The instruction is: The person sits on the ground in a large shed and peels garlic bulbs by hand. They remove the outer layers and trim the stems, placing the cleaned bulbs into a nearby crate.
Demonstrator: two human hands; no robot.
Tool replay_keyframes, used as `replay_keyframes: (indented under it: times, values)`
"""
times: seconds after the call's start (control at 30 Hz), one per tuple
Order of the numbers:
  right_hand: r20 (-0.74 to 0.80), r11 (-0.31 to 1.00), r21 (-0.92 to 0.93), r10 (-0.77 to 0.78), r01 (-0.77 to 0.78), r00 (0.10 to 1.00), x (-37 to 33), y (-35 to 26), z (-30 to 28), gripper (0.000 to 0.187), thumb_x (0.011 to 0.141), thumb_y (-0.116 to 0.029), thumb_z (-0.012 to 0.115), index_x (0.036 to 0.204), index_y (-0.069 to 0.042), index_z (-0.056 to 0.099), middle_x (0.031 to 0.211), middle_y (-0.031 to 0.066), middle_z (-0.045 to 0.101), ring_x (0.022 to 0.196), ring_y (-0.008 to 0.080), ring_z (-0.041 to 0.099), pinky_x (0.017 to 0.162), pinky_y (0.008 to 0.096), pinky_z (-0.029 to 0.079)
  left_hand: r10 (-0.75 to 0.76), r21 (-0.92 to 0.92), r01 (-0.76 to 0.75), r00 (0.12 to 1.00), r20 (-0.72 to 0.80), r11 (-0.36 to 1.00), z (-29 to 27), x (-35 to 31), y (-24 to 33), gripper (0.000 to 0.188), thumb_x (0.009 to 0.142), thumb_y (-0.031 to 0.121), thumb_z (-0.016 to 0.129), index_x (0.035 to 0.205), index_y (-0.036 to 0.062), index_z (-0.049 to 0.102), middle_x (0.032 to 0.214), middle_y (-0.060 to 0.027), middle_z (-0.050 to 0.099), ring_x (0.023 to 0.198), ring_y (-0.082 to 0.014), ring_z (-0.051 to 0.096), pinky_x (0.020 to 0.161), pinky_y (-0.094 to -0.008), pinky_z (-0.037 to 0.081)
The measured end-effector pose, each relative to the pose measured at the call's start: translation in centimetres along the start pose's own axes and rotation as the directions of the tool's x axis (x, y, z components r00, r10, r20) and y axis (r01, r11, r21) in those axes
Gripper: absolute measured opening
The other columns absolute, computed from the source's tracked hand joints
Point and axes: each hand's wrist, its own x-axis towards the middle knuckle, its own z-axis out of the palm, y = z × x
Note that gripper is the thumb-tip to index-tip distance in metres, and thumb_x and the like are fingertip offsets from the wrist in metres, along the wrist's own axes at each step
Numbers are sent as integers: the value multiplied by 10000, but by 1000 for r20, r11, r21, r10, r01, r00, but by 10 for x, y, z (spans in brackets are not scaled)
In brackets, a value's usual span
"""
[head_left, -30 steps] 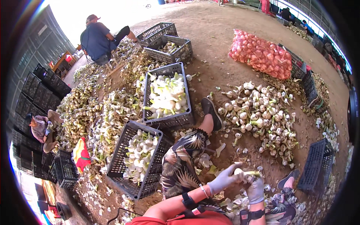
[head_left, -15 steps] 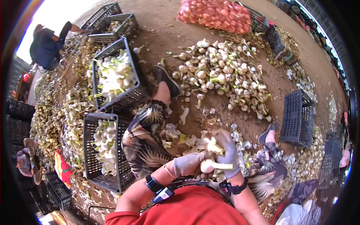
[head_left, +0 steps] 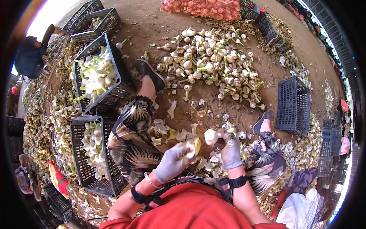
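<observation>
Both my hands wear pale work gloves and are in front of my red shirt. My right hand is closed on a white garlic bulb, which sticks out on its left side. A short way to the left, my left hand is closed on a strip of white and yellow-green garlic skin, clear of the bulb. Loose peeled skins lie on the ground beneath and between my hands. Beyond them spreads a large pile of unpeeled garlic bulbs with stems.
At my left stand two black crates of white garlic, a farther one and a nearer one. Another crate is at the right. A red mesh sack lies at the back. A person works at far left.
My hands have moved apart, the left going left with skin in it. The bulb now sits in my right hand. The whole view has shifted, so the surroundings appear farther left and higher.
</observation>
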Motion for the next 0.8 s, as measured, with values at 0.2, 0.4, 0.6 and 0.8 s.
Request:
replay_keyframes:
  times: [0.2,0.4,0.6,0.8]
  values:
    - [146,997,5,-78,78,986,-8,-10,4,131,938,-108,738,1040,-27,727,988,69,735,851,184,702,736,285,544,-94,405,100,995,-34,909,0,-4,-7,347,958,170,661,1263,7,639,1110,-137,711,996,-256,680,897,-340,540]
    - [597,462,-533,-388,709,702,-40,-27,44,226,822,-3,727,1044,-50,737,1117,76,702,1044,216,657,903,319,514,-336,-452,280,941,-47,847,18,39,1,331,964,148,632,1229,-49,639,1051,-110,732,954,-116,635,876,-288,520]
    - [538,527,-559,-358,641,763,-40,-25,36,198,831,-34,749,1025,-20,713,1079,87,698,1044,203,650,936,337,504,-350,-489,317,936,26,812,18,30,-14,395,899,23,547,1283,-44,616,1075,-79,719,980,-110,631,898,-273,511]
    - [362,842,-467,-97,271,927,-31,-31,30,179,892,-63,755,1052,-7,695,1010,35,709,902,114,653,804,265,536,-135,-465,196,977,163,863,-12,22,-4,425,974,30,595,1396,-7,559,1240,-24,660,1110,-87,591,992,-273,484]
